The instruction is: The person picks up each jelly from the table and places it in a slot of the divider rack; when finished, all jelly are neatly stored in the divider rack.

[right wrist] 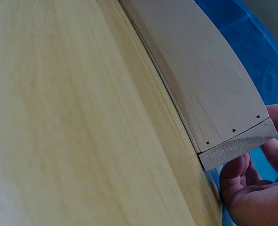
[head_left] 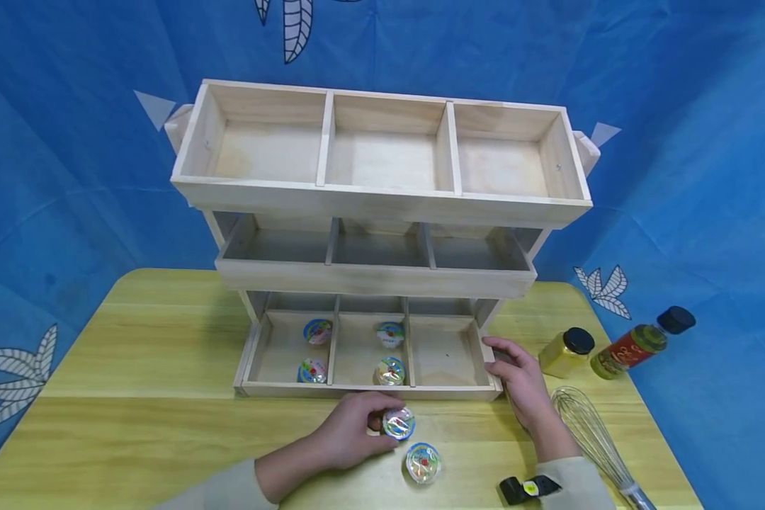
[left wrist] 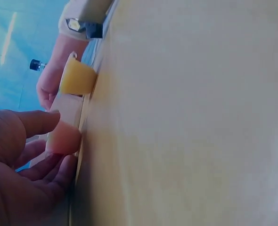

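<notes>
Fingers, left hand (head_left: 352, 433): curled round the sides of one small cup, thumb on one side and fingers on the other, the spread no wider than the cup itself.
Held cup (head_left: 399, 423): upright, foil lid facing up, just in front of the bottom tray (head_left: 287, 390); whether its base touches the table (head_left: 134, 425) I cannot tell.
Fingers, right hand (head_left: 521, 382): closed on the right end of the tray's front board, one part of the hand on each face, as the right wrist view shows; this looks like steadying.
Loose cup (head_left: 423, 463): standing on the table near the held one, just beyond the left thumb, touched by neither hand.
Tray cups: two in the left compartment, back (head_left: 318, 331) and front (head_left: 312, 370); two in the middle one, back (head_left: 390, 334) and front (head_left: 390, 371).
Step in hand: by the look of it, picking up a cup to set in the tray, with four placed and two outside.
Next move: calls for a lift over the front board and a level lowering; the pairs suggest the right compartment, beside the right hand.
Right edge: jar (head_left: 562, 356), bottle (head_left: 634, 349) and whisk (head_left: 596, 435), apart from this work.
</notes>
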Available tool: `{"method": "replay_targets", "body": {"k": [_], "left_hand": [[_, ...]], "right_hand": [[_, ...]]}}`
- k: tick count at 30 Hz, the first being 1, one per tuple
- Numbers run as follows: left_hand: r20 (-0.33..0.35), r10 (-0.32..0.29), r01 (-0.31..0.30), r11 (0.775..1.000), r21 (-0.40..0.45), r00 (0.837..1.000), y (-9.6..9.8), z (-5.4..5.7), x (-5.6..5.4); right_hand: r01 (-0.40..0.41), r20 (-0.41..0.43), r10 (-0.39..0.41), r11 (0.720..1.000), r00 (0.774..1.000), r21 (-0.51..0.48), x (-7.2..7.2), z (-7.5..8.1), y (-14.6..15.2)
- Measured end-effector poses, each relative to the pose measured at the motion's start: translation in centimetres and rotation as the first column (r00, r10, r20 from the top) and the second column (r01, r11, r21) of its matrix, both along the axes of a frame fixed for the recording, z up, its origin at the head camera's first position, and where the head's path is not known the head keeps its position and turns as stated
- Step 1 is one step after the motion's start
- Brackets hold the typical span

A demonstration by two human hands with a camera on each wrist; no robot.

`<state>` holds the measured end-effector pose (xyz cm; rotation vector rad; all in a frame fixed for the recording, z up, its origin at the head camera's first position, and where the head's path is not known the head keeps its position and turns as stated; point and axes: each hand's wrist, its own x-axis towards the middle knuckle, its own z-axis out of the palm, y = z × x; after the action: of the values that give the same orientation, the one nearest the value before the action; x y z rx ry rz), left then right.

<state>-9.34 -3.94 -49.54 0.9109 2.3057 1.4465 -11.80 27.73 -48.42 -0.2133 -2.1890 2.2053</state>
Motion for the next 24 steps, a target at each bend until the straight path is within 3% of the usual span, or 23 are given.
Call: {"method": "replay_targets", "body": {"k": [11,19,24], "left_hand": [[0.041,0.068,-0.070,0.996,0.050,0.997,0.0,-0.2,0.5],[0.101,0.009,-0.022,0.991,0.129,0.995,-0.4,1.3,0.6],[0.097,-0.031,0.014,0.986,0.165,0.995,0.3,2.8,0.2]], "right_hand": [[-0.006,0.005,0.006,1.000,1.000,0.000,-0.1,-0.2,0.1],[-0.008,-0.008,0.008,1.000,1.000,0.005,-0.3,-0.1,0.2],[0.003,-0.011,-0.003,1.000,1.000,-0.013,-0.2,-0.2,0.1]]}}
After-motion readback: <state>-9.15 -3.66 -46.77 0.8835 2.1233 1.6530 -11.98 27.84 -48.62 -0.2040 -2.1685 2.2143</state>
